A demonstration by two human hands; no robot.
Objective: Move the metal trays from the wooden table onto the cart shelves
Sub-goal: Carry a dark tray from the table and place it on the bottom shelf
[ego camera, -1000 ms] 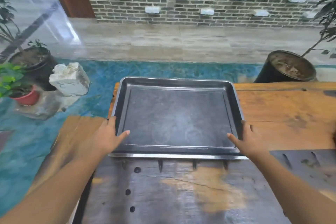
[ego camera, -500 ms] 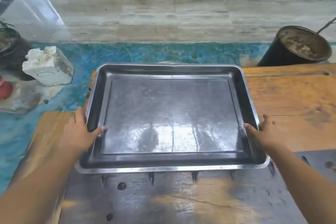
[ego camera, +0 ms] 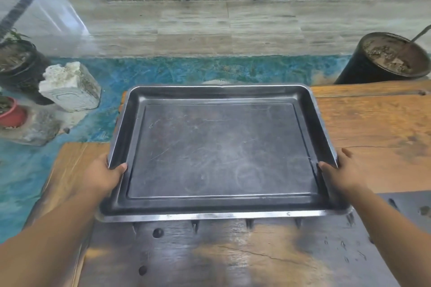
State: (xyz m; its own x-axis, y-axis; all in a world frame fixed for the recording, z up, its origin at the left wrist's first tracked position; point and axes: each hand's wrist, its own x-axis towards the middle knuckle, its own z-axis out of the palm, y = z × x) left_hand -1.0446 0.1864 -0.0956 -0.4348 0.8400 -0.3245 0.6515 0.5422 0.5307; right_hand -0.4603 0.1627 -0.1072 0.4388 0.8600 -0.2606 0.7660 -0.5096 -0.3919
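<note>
A large dark metal tray [ego camera: 221, 154] with a shiny rim fills the middle of the head view, over the wooden table [ego camera: 377, 128]. My left hand [ego camera: 102, 177] grips its left rim, thumb inside the tray. My right hand [ego camera: 342, 172] grips the right rim the same way. The tray looks raised off the table, its near edge closest to me. No cart is in view.
The table's near part [ego camera: 210, 254] is dark and stained, with small holes. A black planter [ego camera: 387, 60] stands behind the table at right. On the blue floor at left are a white stone block [ego camera: 70, 86], a red pot [ego camera: 11, 114] and another black pot [ego camera: 18, 65].
The tray has come up and toward me between both hands and now looks larger. Both hands have closed tighter on its side rims. The view has shifted slightly.
</note>
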